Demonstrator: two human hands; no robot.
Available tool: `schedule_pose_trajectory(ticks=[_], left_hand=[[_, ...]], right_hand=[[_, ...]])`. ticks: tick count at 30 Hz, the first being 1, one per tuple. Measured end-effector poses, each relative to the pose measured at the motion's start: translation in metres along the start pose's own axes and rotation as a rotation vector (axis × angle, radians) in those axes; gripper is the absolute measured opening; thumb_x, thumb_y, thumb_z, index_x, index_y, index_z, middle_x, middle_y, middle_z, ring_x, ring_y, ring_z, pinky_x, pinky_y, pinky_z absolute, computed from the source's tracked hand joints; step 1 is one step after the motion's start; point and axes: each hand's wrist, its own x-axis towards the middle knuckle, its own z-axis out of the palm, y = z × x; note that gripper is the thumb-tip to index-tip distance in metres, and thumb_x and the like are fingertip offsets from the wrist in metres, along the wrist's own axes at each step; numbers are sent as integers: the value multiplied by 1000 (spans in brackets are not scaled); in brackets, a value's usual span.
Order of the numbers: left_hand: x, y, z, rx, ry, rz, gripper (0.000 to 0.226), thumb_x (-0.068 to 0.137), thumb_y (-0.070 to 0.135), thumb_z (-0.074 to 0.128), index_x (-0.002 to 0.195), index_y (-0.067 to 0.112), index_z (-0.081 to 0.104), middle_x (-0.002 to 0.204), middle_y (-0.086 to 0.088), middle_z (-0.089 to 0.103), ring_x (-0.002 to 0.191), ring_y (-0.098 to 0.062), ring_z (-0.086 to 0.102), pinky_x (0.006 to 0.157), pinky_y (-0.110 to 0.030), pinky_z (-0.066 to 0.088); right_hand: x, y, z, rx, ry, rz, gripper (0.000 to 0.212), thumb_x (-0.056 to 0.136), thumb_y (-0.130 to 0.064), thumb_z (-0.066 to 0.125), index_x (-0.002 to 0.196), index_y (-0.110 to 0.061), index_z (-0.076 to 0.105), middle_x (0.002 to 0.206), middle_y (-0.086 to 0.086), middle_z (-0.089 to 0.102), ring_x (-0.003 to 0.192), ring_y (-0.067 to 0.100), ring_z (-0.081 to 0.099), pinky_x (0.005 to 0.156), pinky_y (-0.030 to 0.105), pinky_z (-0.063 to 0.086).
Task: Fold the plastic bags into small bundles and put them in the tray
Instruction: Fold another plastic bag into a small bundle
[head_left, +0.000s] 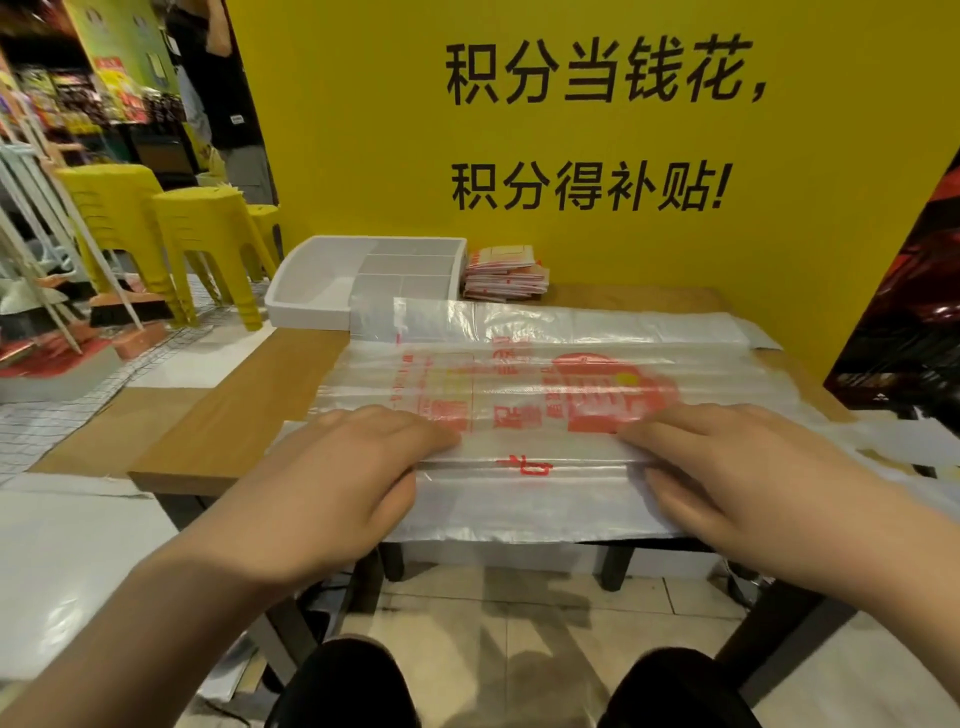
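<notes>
Plastic bag (519, 379) lies flat on the table (244, 410), dead ahead of the person, red print up. Long axis runs left-right across the body. The near long edge is doubled over into a crease running the same way.

Left hand (358, 457) and right hand (727, 462) sit on that crease, one toward each end. Fingers lie over the top and thumbs on the near side, so each hand pinches the fold. The hands are level with each other, neither nearer to the bag.

Judgement: lengthwise fold in hand, early in the task. The next fold should go away from the body, across the short axis, both hands moving together to keep the strip straight.

More clear plastic (649, 325) lies beyond the bag. Tray (306, 312), white and compartmented, sits at the far-left corner, nearer the left hand. A stack of folded printed pieces (506, 275) sits just right of the tray, against the yellow wall (337, 130).
</notes>
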Motion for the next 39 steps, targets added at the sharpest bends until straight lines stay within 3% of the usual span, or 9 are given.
schedule_pose_trajectory(ticks=[4,8,12,16,19,22,25,28,39], left_hand=[[7,-2,-4,-68,-14,-25,33,104,43,29,125,43,54,113,24,62,103,5,55,85,-27,50],[33,-9,-25,-181,-116,-92,13,101,38,45,102,45,56,86,29,57,81,12,53,68,-15,39],[59,-29,-40,-188,-271,-185,15,99,48,50,110,50,59,104,25,63,93,0,59,80,-26,49],[66,-29,-31,-174,-223,-262,20,98,49,53,118,47,56,104,21,59,93,0,56,70,-17,42],[59,-24,-7,-88,-77,-257,33,101,40,50,134,38,50,122,12,55,115,-12,52,94,-30,45],[49,-14,12,-33,22,-202,41,103,27,45,144,33,44,144,8,44,135,-18,38,113,-34,29],[42,3,15,-63,-89,-169,47,107,35,31,154,36,28,164,9,16,152,-16,7,124,-33,2],[41,20,15,-63,-279,-143,57,105,52,17,158,37,5,165,13,-10,151,-7,-15,122,-35,-13],[34,22,27,-42,-302,-334,66,85,78,1,147,60,-13,159,19,-26,147,-17,-31,120,-51,-16]], right_hand=[[4,1,-1,-11,22,4,38,100,-56,26,117,-41,57,104,-23,60,91,5,57,72,29,49],[19,7,-15,54,-12,63,35,95,-58,25,100,-39,54,92,-19,59,79,4,55,70,31,48],[39,22,-19,138,-82,87,24,98,-53,36,96,-36,54,90,-20,62,82,2,55,72,26,46],[49,29,-14,226,-91,150,31,100,-52,42,130,-47,49,115,-26,58,106,4,57,80,26,43],[54,28,0,137,-40,159,40,101,-50,39,141,-44,42,125,-19,55,114,11,55,86,30,43],[52,20,11,94,3,118,43,102,-46,32,143,-41,42,133,-12,51,119,17,53,96,35,44],[51,8,16,74,-35,110,50,102,-36,35,152,-36,35,156,-13,34,139,17,40,114,33,34],[57,-7,18,99,-55,65,61,97,-47,23,156,-32,28,163,-11,22,149,16,25,122,33,21],[46,-26,26,286,-235,67,58,95,-67,5,152,-54,-2,158,-30,-20,144,-8,-25,118,22,-15]])
